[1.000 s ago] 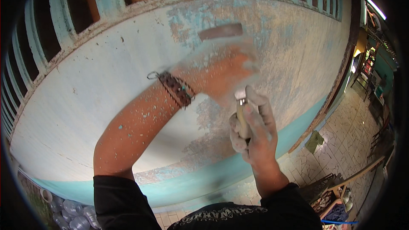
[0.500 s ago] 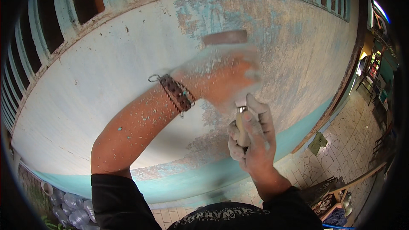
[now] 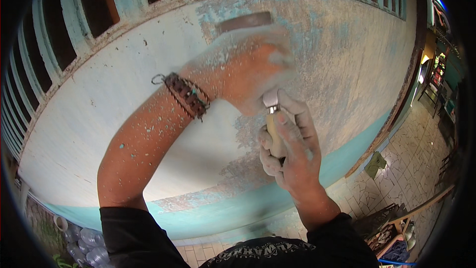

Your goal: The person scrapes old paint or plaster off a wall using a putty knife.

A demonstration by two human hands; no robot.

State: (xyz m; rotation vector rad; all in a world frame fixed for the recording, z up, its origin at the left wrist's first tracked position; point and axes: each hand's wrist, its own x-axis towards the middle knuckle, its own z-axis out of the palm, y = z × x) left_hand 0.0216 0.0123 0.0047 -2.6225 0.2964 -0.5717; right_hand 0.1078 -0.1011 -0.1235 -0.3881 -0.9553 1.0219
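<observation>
My left hand (image 3: 258, 64), dusted white and smeared by motion, reaches across the wall (image 3: 163, 69) and is closed against its peeling patch. Beyond its knuckles shows a flat brown strip (image 3: 245, 21), possibly sandpaper, that moves with the hand; the fingers' grip is partly hidden. My right hand (image 3: 292, 144), also powdered, wraps around the cream handle of a putty knife (image 3: 275, 134). The knife's metal blade points up, close below the left hand, its tip blurred. Paint flakes stick to my left forearm, behind a braided bracelet (image 3: 186, 95).
Pale-blue bars (image 3: 77, 15) run along the wall's top, and a turquoise band (image 3: 208, 218) along its foot. Plastic bottles (image 3: 91, 245) lie at the lower left. A tiled floor (image 3: 396, 168) with a green cloth (image 3: 375, 165) and a wooden rack (image 3: 391, 238) are at right.
My left hand and the brown strip have moved up and left across the wall. My right hand with the putty knife has shifted slightly up and left too, and more of the blade shows.
</observation>
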